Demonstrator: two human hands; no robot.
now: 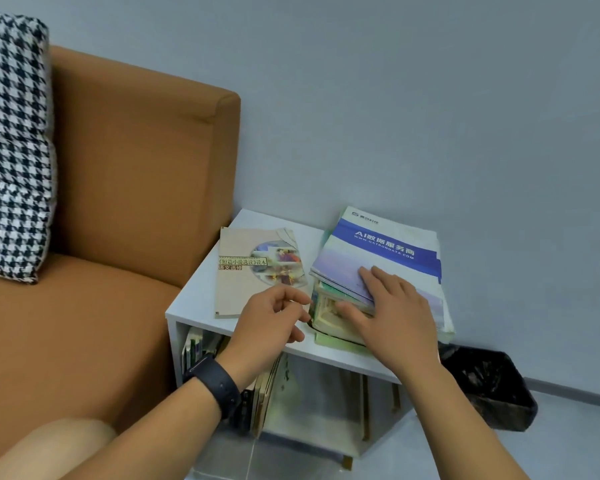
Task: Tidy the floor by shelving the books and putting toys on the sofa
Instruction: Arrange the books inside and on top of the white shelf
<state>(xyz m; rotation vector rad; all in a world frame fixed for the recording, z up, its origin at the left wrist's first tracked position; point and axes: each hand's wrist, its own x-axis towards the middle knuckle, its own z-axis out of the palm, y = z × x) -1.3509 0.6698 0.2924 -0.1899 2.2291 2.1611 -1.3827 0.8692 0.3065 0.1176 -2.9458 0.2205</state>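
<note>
Grey wall (395, 98), pale tiled floor (568, 445), black bin (492, 386) in the corner.

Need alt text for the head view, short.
A person's right hand rests on a stack of books atop a low white shelf beside an orange sofa, while the left hand hovers beside the stack, fingers loosely curled. A single book lies flat to the left; a black bin stands at right.

Bare shelf top (201, 289) lies between sofa arm (174, 188) and thin book (253, 271).
</note>
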